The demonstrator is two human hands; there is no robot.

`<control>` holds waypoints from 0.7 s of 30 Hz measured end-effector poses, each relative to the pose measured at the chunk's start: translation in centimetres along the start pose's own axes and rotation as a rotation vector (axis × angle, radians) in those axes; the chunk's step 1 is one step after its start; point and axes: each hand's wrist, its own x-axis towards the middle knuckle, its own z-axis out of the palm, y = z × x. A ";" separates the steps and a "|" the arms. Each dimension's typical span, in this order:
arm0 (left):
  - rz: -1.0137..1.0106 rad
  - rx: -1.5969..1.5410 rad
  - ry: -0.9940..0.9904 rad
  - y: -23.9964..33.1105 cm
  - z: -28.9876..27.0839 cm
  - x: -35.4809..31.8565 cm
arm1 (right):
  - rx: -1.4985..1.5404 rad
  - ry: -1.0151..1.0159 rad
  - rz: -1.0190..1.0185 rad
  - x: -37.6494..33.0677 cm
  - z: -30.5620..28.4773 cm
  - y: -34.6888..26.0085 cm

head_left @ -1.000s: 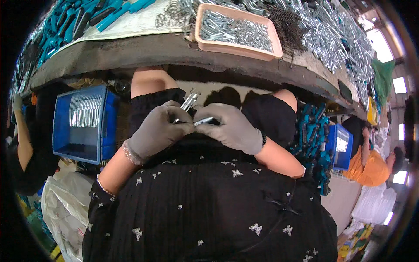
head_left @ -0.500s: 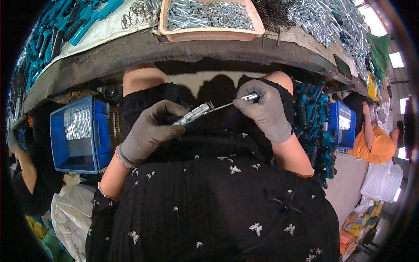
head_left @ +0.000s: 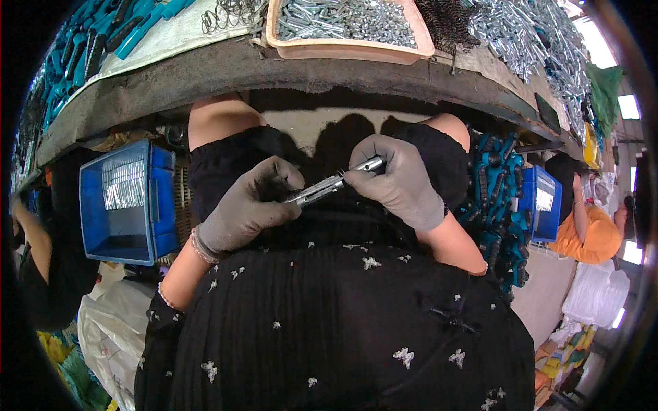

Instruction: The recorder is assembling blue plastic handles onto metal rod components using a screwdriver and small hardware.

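My left hand (head_left: 252, 209), in a grey glove, is closed around the lower end of a shiny slotted metal tube (head_left: 318, 194) above my lap. Its thumb and fingers pinch the tube, which slants up to the right. My right hand (head_left: 399, 181), gloved too, grips a short silver cylindrical piece (head_left: 371, 164) whose end pokes out past the curled fingers. Those fingertips are right at the tube's upper end. Whatever joins the two parts there is mostly hidden behind the fingers.
The bench edge (head_left: 301, 77) runs ahead, bearing a pale tray (head_left: 349, 52) of metal pins, springs, and teal-and-black tools (head_left: 75, 58). Blue crates stand at left (head_left: 161, 205) and right (head_left: 528, 198). Teal-handled tools (head_left: 497, 185) are stacked by my right leg. Other people sit at both sides.
My right hand has moved left toward the tube. The thin rod that showed between the two parts is no longer visible, and the gap has closed. My left hand has shifted slightly right.
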 end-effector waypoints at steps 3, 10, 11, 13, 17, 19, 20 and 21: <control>-0.028 -0.062 -0.044 0.0 -0.7 -0.4 | -0.032 0.123 -0.076 -0.3 -1.5 -0.1; -0.080 -0.103 -0.030 0.0 -1.0 -0.6 | -0.087 0.220 -0.105 -0.4 -1.9 1.3; -0.070 -0.027 -0.029 0.1 -0.7 -0.4 | -0.121 0.126 -0.081 -0.5 -1.2 0.3; -0.019 0.015 -0.059 -0.1 -0.5 -0.2 | -0.110 0.067 -0.095 -0.2 0.4 -0.2; 0.039 0.092 -0.077 0.0 -0.5 -0.1 | -0.048 0.049 -0.051 0.0 0.8 0.3; -0.015 0.035 -0.065 0.1 -0.5 -0.3 | 0.029 0.030 -0.016 -0.1 0.9 0.3; -0.068 -0.022 -0.056 0.2 -0.5 -0.4 | 0.104 0.012 0.020 -0.1 1.0 0.4; -0.067 -0.023 -0.057 0.2 -0.5 -0.5 | 0.102 0.013 0.020 -0.2 1.2 0.4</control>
